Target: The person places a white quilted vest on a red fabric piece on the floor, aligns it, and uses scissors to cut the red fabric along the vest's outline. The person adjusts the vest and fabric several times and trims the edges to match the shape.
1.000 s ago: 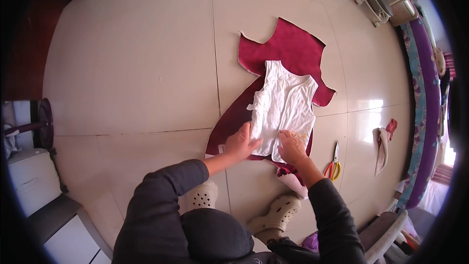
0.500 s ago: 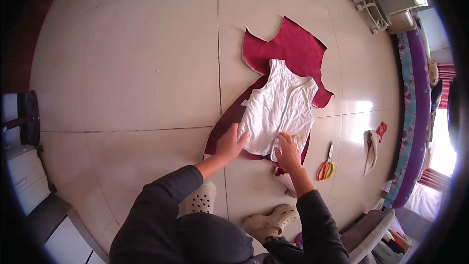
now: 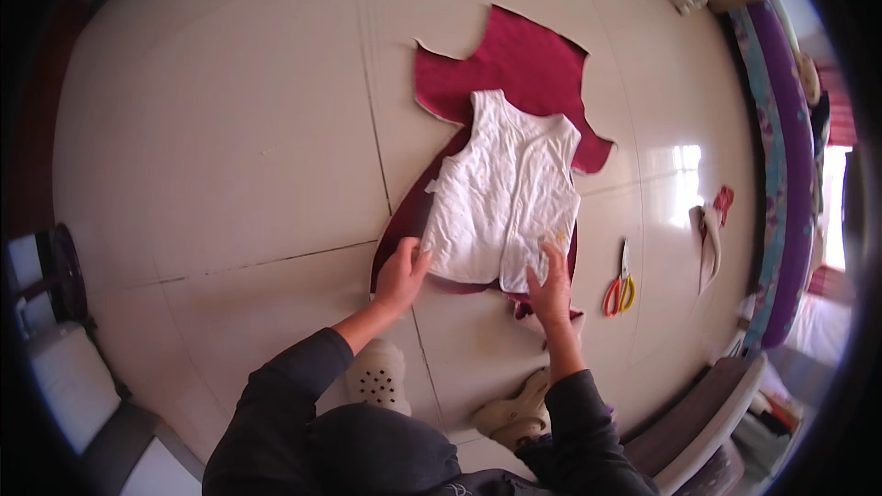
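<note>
A small white sleeveless vest (image 3: 491, 193) lies spread on a dark red piece of cloth (image 3: 514, 60) with cut, pale edges, on the tiled floor. At the vest's lower left corner is my left hand (image 3: 401, 279), its thumb apart from the fingers by the side edge. My right hand (image 3: 551, 290) rests at the lower right of the vest, thumb and fingers spread over the hem. Neither hand visibly lifts the fabric. The vest covers the middle of the red cloth, which shows above it and along both sides.
Scissors (image 3: 620, 287) with red and yellow handles lie to the right. Beyond them is a bunched pale and red scrap (image 3: 709, 237). Another cloth bundle (image 3: 549, 320) sits below my right hand. My clogs (image 3: 378, 377) stand close to the work; a purple-edged bed (image 3: 783, 174) lines the right side.
The whole view has shifted and tilted slightly. My right hand, flatter on the vest before, now has its fingers raised and spread toward the lower right edge. My left hand stays by the corner.
</note>
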Motion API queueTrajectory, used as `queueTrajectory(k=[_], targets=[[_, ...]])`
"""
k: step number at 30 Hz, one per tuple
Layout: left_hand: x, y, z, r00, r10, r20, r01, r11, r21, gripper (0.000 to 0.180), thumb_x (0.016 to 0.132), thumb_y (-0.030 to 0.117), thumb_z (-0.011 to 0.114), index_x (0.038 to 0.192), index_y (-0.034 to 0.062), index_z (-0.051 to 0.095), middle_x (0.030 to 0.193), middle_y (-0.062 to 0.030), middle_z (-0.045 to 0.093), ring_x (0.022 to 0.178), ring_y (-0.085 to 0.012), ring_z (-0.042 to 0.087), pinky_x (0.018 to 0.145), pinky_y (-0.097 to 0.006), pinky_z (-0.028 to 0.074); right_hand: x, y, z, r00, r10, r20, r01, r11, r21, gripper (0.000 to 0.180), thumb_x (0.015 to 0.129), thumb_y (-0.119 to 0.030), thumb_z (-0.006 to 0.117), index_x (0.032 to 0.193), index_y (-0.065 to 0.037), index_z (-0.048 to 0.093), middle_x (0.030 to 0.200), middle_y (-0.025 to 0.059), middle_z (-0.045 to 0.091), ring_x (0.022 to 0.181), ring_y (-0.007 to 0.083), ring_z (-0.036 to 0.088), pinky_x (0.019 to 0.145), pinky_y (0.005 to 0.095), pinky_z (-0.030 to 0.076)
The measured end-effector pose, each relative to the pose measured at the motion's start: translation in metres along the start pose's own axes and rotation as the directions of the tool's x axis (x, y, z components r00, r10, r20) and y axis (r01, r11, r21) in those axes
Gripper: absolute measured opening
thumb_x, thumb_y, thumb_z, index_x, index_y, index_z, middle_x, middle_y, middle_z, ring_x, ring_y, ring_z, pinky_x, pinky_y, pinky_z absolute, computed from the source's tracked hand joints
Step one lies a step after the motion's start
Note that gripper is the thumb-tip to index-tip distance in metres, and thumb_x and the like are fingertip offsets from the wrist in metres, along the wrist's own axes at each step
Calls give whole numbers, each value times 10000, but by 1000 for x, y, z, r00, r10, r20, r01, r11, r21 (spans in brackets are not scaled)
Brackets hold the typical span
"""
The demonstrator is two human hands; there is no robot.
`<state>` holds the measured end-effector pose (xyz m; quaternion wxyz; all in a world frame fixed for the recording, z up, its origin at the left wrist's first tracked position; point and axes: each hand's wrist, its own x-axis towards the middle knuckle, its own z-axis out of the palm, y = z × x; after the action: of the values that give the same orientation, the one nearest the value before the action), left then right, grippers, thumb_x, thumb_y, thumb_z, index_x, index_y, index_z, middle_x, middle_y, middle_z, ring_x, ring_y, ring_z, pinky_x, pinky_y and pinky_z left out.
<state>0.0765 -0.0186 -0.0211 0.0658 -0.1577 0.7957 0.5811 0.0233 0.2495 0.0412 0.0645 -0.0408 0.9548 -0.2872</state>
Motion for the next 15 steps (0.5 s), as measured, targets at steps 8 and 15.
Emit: queueTrajectory(k=[8, 15], targets=[[-33, 8, -19, 879, 372, 300, -462, 820, 338, 157, 791, 66, 659, 921, 51, 571, 953, -72, 589, 851, -250, 580, 740, -373, 487, -103, 80, -42, 874, 365, -323, -402, 914, -56, 450, 765, -128, 709, 1175, -39, 544, 1173, 139, 552, 1092, 313, 538, 931, 377, 446], [-25, 30, 14, 607, 548, 575, -791, 482, 376, 307, 770, 59, 582, 1077, 64, 573, 1066, -53, 562, 1013, -226, 543, 915, -371, 435, -97, 41, -61, 982, -2, 188, 49, 968, -245, 797, 634, -282, 802, 1329, -86, 465, 1391, 113, 452, 1325, 270, 386, 1146, 439, 223]])
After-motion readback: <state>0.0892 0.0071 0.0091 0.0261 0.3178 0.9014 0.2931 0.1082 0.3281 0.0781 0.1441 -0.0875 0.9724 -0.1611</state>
